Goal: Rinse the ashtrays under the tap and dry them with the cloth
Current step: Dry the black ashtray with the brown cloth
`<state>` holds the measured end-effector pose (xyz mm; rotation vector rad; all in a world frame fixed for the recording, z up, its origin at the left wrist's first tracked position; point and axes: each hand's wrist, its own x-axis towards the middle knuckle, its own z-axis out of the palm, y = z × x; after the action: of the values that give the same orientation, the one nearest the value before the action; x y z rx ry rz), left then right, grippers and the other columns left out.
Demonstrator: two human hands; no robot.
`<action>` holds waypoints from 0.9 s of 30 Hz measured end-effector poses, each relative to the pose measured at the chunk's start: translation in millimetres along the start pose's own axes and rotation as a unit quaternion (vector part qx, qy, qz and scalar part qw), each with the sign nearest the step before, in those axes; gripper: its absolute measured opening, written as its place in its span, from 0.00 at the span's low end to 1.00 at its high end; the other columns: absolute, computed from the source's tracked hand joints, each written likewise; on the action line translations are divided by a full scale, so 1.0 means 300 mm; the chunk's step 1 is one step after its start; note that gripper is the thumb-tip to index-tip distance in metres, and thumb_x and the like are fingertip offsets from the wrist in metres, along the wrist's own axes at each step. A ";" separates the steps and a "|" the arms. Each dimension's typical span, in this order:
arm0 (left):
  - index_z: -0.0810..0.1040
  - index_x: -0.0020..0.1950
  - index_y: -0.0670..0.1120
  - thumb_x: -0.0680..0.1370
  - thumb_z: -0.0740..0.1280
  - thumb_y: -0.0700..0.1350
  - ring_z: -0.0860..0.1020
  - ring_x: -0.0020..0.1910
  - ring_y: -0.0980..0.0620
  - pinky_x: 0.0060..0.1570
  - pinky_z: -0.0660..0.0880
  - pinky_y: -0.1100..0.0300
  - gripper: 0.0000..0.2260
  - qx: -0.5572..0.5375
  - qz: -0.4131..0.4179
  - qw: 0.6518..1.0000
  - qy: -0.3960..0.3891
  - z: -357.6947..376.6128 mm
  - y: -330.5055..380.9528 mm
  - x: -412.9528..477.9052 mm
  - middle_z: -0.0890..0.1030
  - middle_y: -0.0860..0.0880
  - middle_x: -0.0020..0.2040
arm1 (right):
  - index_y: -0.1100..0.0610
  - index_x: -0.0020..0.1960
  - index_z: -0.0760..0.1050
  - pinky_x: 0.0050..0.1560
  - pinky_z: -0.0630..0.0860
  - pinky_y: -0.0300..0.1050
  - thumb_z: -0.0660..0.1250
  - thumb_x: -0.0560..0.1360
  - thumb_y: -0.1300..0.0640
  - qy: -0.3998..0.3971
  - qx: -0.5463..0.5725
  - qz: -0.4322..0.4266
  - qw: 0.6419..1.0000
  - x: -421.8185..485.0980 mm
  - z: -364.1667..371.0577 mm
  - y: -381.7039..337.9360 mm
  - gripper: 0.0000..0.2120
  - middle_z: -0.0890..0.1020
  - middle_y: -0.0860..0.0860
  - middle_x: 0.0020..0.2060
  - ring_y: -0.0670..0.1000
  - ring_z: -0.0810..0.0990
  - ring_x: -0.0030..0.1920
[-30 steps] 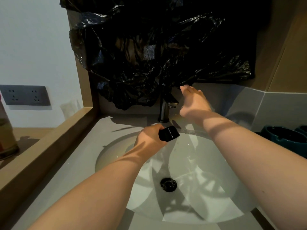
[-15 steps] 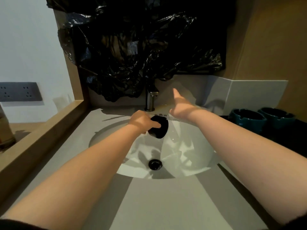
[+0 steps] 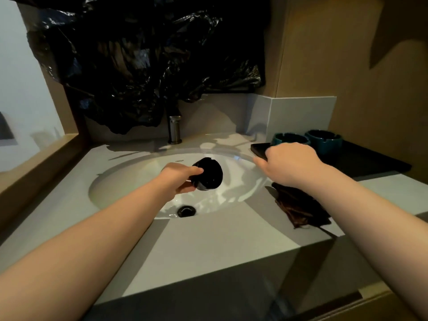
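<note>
The left hand [image 3: 178, 179] holds a black ashtray [image 3: 208, 174] tipped on its side above the sink [image 3: 129, 181], fingers [image 3: 185, 189] curled round it. The right hand [image 3: 289, 163] hovers, relaxed and empty, over the brown cloth [image 3: 301, 207] on the worktop [image 3: 208, 246]. Two teal ashtrays [image 3: 324, 140] sit behind.

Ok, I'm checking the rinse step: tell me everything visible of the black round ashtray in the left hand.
The black round ashtray looks like glossy glass, with pale reflections on its side and a notch in its upper rim. It is tipped on edge above the white oval basin, touched only by the left hand, whose thumb lies over the top and fingers curl beneath. Whether it is wet cannot be told.
</note>
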<state>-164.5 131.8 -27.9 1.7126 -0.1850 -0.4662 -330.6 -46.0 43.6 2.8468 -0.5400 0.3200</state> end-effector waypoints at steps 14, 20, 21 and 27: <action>0.79 0.52 0.39 0.74 0.73 0.43 0.81 0.45 0.48 0.42 0.81 0.61 0.11 0.030 0.035 0.999 -0.018 0.014 -0.003 -0.029 0.81 0.41 0.53 | 0.44 0.67 0.71 0.67 0.69 0.45 0.71 0.73 0.57 -0.134 0.304 -0.082 0.940 -0.111 0.045 0.080 0.24 0.63 0.43 0.73 0.48 0.67 0.70; 0.79 0.54 0.39 0.73 0.73 0.44 0.81 0.47 0.47 0.43 0.81 0.59 0.13 0.026 0.034 0.999 -0.009 0.007 -0.002 -0.023 0.80 0.40 0.54 | 0.48 0.64 0.74 0.59 0.75 0.49 0.67 0.74 0.44 -0.097 0.211 -0.023 0.972 -0.082 0.070 0.027 0.21 0.75 0.49 0.60 0.51 0.73 0.59; 0.79 0.55 0.39 0.73 0.73 0.44 0.81 0.46 0.47 0.42 0.81 0.60 0.14 0.024 0.032 0.999 -0.008 0.006 -0.003 -0.021 0.80 0.40 0.55 | 0.48 0.62 0.75 0.55 0.77 0.47 0.67 0.75 0.47 -0.091 0.248 -0.019 0.964 -0.075 0.075 0.020 0.17 0.77 0.49 0.56 0.50 0.76 0.54; 0.78 0.58 0.40 0.74 0.73 0.45 0.82 0.45 0.48 0.46 0.81 0.57 0.16 -0.016 0.012 0.999 0.029 -0.009 0.014 -0.001 0.80 0.41 0.54 | 0.53 0.56 0.79 0.51 0.70 0.41 0.66 0.77 0.59 0.069 0.435 0.013 0.897 0.036 0.081 -0.037 0.09 0.80 0.47 0.48 0.48 0.76 0.50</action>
<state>-163.0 133.5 -23.5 1.6887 -0.1562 -0.3991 -312.4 -45.9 21.3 3.6095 -0.4853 0.9792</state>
